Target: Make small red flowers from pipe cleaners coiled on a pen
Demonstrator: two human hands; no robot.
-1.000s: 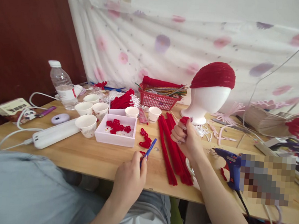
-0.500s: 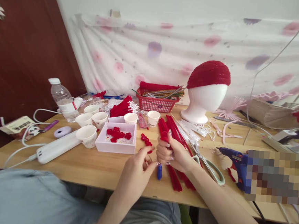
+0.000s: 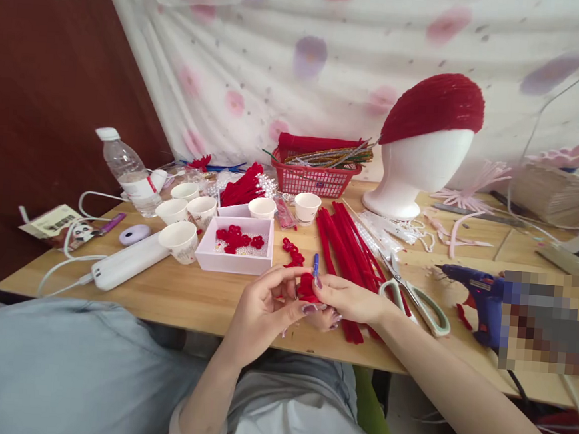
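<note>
My left hand (image 3: 262, 312) and my right hand (image 3: 350, 301) meet at the table's front edge, both pinching a small coiled red pipe cleaner (image 3: 306, 289). A blue pen (image 3: 316, 264) sticks up between the fingers; which hand holds it is unclear. Just behind the hands lies a bundle of long red pipe cleaners (image 3: 347, 248). Small red coiled pieces (image 3: 293, 251) lie on the wood beside a pale pink box (image 3: 234, 263) that holds more red pieces on white beads.
Scissors (image 3: 416, 297) and a blue glue gun (image 3: 474, 295) lie right of my hands. A white foam head with a red cap (image 3: 422, 147) and a red basket (image 3: 312, 177) stand at the back. Paper cups (image 3: 180, 238), a water bottle (image 3: 127, 171) and a white power strip (image 3: 128, 268) are at the left.
My right hand came back from the pipe cleaner bundle toward the front edge and my left hand rose to meet it. Both now pinch the red coil. The camera tilted down.
</note>
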